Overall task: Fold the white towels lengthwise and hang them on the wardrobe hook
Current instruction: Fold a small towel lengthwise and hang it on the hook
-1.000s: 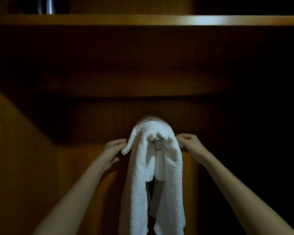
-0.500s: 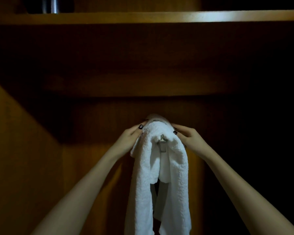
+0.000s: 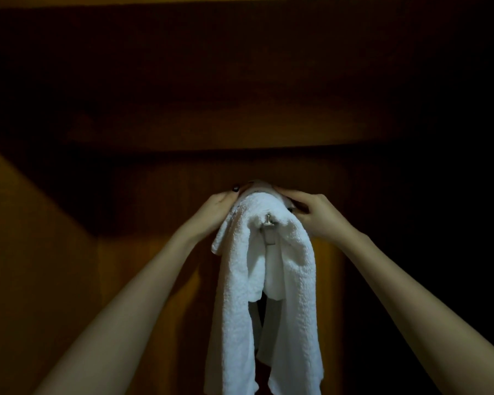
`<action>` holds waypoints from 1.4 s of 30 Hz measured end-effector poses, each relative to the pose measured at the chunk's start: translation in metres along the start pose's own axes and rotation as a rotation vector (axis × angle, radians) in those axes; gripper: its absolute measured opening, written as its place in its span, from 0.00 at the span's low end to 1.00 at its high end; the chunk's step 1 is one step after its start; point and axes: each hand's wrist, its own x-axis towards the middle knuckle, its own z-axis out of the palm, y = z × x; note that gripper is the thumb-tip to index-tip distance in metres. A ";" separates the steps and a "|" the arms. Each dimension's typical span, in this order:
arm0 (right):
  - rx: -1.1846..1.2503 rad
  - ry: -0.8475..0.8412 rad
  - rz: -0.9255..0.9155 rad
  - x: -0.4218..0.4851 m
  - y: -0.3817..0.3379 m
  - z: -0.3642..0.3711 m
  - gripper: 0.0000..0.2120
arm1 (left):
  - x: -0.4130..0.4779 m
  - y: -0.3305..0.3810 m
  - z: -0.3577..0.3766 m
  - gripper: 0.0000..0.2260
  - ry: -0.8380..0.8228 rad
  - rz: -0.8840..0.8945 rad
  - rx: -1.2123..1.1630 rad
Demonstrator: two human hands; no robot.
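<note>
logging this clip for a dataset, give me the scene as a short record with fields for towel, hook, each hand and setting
hung item: white towel, draped over the hook, both halves hanging down past the bottom edge
support: metal hook, tip showing between the two hanging halves
left: left hand grips the top of the towel on its left side
right: right hand grips the top on its right side
setting: dim wooden wardrobe wall
status: towel on the hook, hands not yet off it
</note>
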 end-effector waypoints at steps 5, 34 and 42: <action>-0.127 0.021 -0.037 0.012 -0.004 -0.005 0.25 | 0.004 0.010 -0.002 0.12 0.042 -0.002 0.071; 0.280 -0.072 0.218 -0.028 -0.016 -0.005 0.19 | -0.047 0.002 0.003 0.11 0.033 0.019 -0.037; 0.169 0.124 0.241 -0.108 -0.048 -0.012 0.22 | -0.139 0.011 0.006 0.16 0.185 0.144 0.159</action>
